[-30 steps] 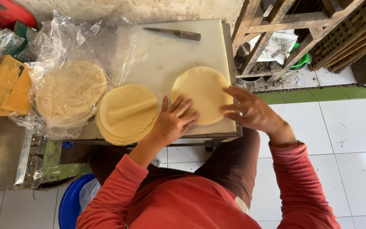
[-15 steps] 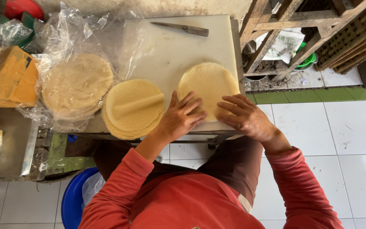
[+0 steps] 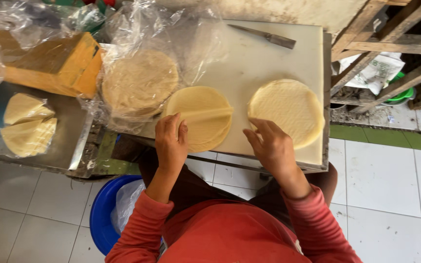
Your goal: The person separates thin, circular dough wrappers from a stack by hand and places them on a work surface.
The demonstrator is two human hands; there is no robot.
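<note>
Left hand flat and open on the stack of thin yellow wrappers near the cutting board's front edge, right hand spread beside the single round — probably soft, light, tearable — best lifted at the rim.

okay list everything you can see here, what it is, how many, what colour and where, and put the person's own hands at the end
cutting board: one, white, centre of the table
stack of round wrappers: one, pale yellow, near edge of board
single stack of wrappers: one, pale yellow, right side of board
bagged wrappers: one stack, tan, in clear plastic, left of board
knife: one, dark handle, far edge of board
box: one, orange, far left
folded wrappers: two, pale yellow, on metal tray at left
bucket: one, blue, on the floor
left hand: on the nearer stack's edge
right hand: at the right stack's edge
</note>
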